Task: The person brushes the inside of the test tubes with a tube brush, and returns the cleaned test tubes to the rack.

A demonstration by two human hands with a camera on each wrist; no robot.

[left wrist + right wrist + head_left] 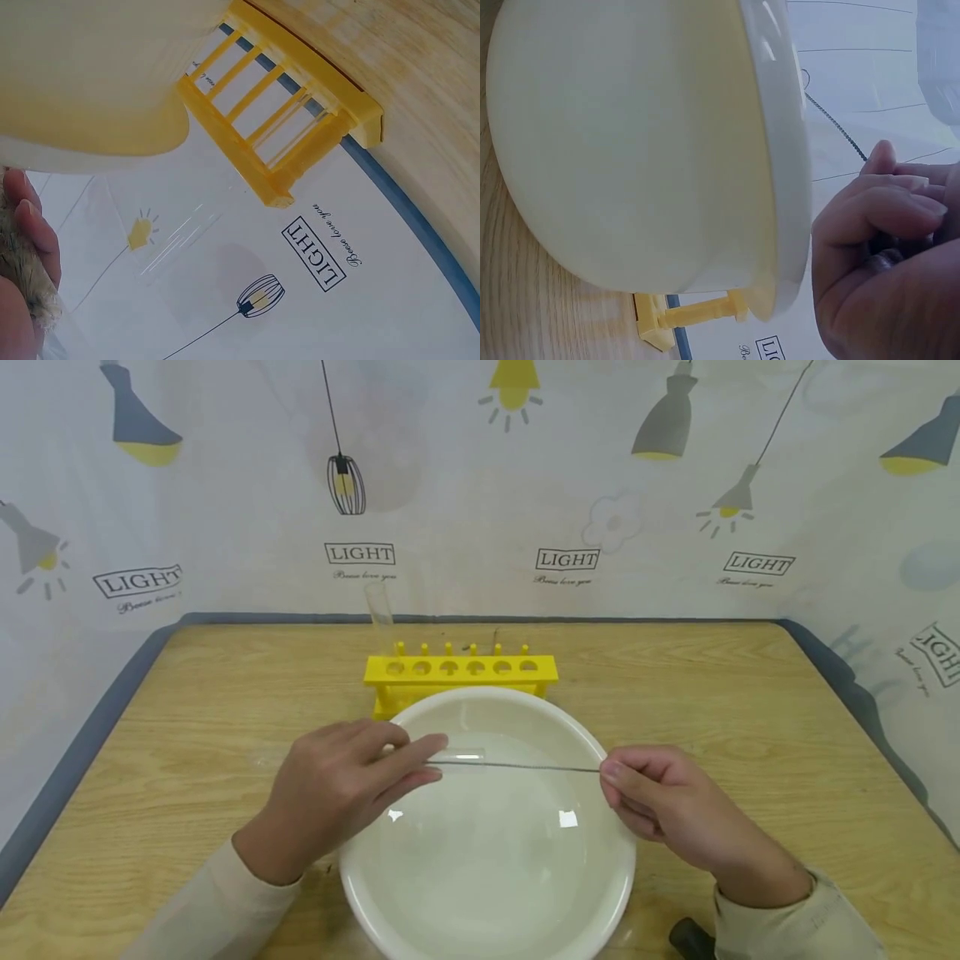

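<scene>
Left sleeve (217, 906) and right sleeve (795, 927): both were pale beige, wrist-length and loose-cuffed; the left hand (330, 789) and right hand (678, 810) were bare.

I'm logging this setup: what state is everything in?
Rack: standing, one hole filled
Racked tube: upright
Bowl: upright, apparently holding water
Held tube: sideways above bowl
Bristles: apparently inside held tube
Wire: nearly straight
Left hand: gripping held tube
Right hand: pinching wire
Black object: unclear

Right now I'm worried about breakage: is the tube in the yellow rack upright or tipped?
Upright: the tube stands in one end of the rack, its top rising above it.
</scene>
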